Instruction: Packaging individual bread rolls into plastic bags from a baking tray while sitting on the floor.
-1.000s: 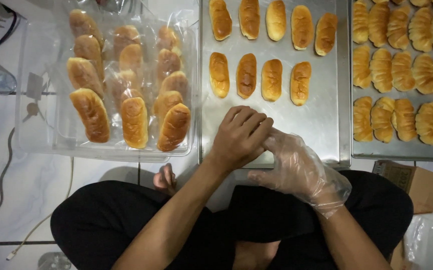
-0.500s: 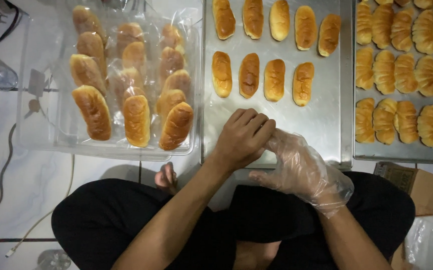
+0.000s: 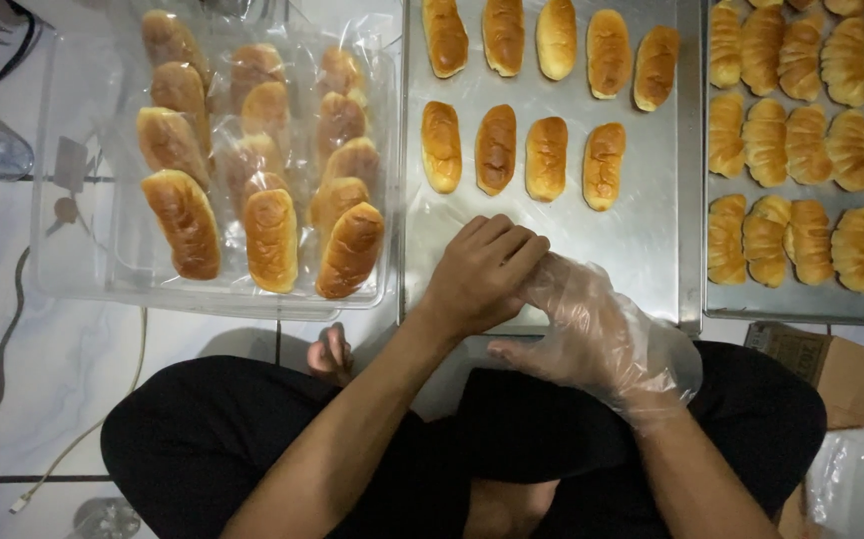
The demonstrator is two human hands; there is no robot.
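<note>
— What are the hands doing?
— I'm seeing the bare left hand (image 3: 480,274) curling its fingers around the gloved fingertips of the right hand (image 3: 592,334), gripping the clear plastic glove (image 3: 642,364). The right is lying half-open.
— Where?
— Over the near edge of the middle metal tray (image 3: 642,240), below the bread rolls (image 3: 522,155).

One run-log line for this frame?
left hand: bare, tugging glove | right hand: in clear plastic glove | below: metal tray of buns

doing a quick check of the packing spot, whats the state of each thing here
left hand: bare, gripping the right hand's fingers
right hand: in a clear plastic glove
middle tray: partly filled, nine buns
right tray: crowded with buns
clear bin: holds bagged buns
</note>
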